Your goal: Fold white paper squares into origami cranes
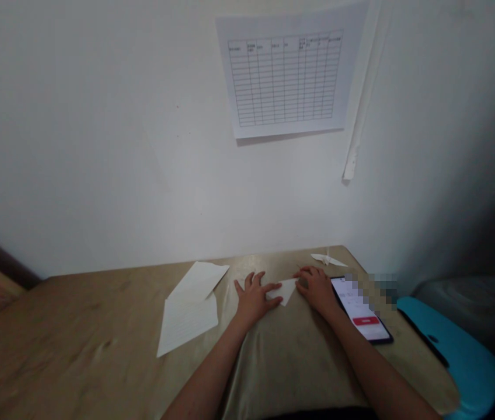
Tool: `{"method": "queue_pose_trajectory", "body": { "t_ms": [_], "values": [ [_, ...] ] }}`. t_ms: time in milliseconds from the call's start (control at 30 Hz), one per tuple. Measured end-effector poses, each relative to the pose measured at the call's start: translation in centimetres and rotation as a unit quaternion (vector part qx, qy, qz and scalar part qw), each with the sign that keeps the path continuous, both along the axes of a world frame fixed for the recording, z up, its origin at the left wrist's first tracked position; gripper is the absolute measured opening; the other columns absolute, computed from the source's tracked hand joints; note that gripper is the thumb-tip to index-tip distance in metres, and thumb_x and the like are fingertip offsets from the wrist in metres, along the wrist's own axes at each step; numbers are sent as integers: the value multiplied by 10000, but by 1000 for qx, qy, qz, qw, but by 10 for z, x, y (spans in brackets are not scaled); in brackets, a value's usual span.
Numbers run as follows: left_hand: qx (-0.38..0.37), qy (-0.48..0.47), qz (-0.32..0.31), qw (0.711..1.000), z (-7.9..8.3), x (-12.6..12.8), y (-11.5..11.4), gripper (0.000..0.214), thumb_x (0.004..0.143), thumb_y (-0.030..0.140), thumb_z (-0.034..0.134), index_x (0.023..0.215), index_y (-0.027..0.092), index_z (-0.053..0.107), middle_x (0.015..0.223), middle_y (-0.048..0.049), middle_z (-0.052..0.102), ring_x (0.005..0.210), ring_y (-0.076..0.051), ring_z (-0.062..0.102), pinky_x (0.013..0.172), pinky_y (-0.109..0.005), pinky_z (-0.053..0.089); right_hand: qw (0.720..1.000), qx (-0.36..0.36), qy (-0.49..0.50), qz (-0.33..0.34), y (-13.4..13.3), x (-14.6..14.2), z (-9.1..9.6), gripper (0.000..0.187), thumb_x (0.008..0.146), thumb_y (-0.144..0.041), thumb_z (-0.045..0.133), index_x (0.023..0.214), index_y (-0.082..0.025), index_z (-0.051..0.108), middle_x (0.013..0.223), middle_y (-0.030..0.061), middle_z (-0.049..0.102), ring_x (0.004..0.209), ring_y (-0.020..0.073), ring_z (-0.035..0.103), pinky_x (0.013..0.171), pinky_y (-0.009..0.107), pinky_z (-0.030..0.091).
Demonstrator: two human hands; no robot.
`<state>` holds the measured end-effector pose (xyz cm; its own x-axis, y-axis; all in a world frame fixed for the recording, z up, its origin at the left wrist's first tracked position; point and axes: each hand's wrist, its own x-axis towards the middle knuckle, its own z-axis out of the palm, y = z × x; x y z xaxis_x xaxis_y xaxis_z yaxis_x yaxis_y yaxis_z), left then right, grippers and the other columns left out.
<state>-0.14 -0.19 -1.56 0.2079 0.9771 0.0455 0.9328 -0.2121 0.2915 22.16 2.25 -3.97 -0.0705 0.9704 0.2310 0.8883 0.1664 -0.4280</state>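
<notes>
The folded paper triangle point(286, 290) lies flat on the worktop point(76, 332), between my two hands. My left hand point(254, 297) presses on its near edge with fingers spread, clamped on nothing; my right hand point(316, 287) rests curled at its right corner, and I cannot tell whether it pinches the paper. I judge the crease could run crooked if either palm slides, as nothing else pins the sheet. The phone point(361, 312) just beside my right wrist could get nudged toward the edge.
</notes>
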Motion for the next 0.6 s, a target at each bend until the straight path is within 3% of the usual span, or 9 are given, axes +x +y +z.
{"method": "queue_pose_trajectory", "body": {
  "t_ms": [600],
  "values": [
    [12, 5, 0, 1000, -2, 0, 0, 444, 812, 636, 669, 1247, 560, 622, 1567, 0, 408, 1481, -395, 241, 1104, -795, 22, 999, -1, -14, -48, 6, -4, 6, 216, 920, -242, 543, 1038, -296, 715, 1177, 43, 624, 1136, 240, 501, 905, 355, 353]
  ]
}}
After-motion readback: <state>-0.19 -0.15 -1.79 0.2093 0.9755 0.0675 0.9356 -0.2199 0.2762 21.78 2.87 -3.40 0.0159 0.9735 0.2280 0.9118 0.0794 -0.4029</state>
